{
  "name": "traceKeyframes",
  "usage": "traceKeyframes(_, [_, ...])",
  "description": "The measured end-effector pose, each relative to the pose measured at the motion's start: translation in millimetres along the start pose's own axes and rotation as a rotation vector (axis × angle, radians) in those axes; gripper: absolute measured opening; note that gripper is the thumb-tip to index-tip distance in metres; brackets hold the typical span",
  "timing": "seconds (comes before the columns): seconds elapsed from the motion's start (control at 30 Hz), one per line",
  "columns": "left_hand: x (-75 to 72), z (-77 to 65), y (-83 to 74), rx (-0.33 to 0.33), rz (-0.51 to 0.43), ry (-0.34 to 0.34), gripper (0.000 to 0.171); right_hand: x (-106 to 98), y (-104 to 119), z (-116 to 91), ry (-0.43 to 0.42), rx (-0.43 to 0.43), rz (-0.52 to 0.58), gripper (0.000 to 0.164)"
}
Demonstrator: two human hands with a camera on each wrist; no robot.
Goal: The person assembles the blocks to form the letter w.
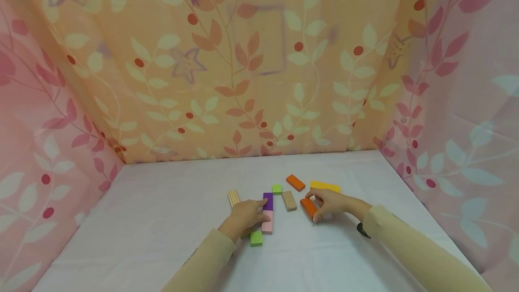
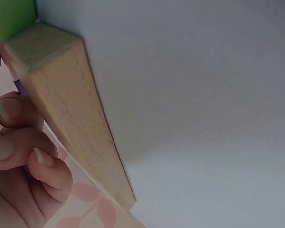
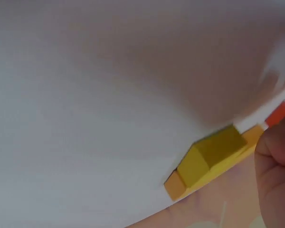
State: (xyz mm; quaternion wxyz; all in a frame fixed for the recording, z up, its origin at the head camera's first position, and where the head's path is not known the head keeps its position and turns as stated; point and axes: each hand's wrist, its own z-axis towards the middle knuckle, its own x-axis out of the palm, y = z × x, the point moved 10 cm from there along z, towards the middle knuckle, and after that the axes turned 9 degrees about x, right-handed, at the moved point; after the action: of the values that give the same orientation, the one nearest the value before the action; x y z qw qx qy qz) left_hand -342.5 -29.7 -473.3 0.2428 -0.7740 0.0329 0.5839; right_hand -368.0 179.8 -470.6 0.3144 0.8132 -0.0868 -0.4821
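My left hand (image 1: 244, 216) reaches to a purple block (image 1: 268, 201) and a pink block (image 1: 267, 227), which lie end to end; its index fingertip touches the purple one and its thumb the pink one. In the left wrist view the other fingers are bent, beside a long plain wooden block (image 2: 80, 114) and a green block (image 2: 12, 16). Over on the right, my right hand (image 1: 330, 203) grips an orange block (image 1: 309, 208) between thumb and fingers. A yellow block (image 1: 329, 187) lies just behind that hand. The right wrist view shows little of the held block.
A second orange block (image 1: 295, 182), a plain wooden block (image 1: 289, 201) and a small green block (image 1: 277, 189) lie between and beyond the hands. Striped wooden pieces (image 1: 233, 197) are at the left. Patterned curtains (image 1: 259, 102) enclose the white table (image 1: 162, 220) at back and sides.
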Motion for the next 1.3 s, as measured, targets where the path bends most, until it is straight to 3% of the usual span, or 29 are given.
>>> traceKeyframes(0.2, [0.3,1.0,1.4,0.002,-0.005,-0.004,0.067,11.6,9.4,-13.0,-0.030,0.000,-0.001,0.066])
traceKeyframes(0.47, [0.8,1.5,1.6,-0.001,-0.016,-0.004,0.068,30.2,28.1,-25.8,-0.055,-0.054,-0.111,0.066])
traceKeyframes(0.73, [1.0,0.3,1.7,-0.011,-0.017,0.003,0.068,38.4,25.7,-28.3,-0.005,-0.079,-0.075,0.078])
traceKeyframes(1.07, [0.8,-1.4,2.3,-0.021,0.023,0.026,0.068,33.9,32.2,-35.8,-0.021,-0.233,-0.215,0.055])
traceKeyframes(1.3, [1.3,1.6,0.3,-0.005,0.030,0.016,0.068,34.6,35.1,-29.1,-0.080,-0.209,-0.244,0.055])
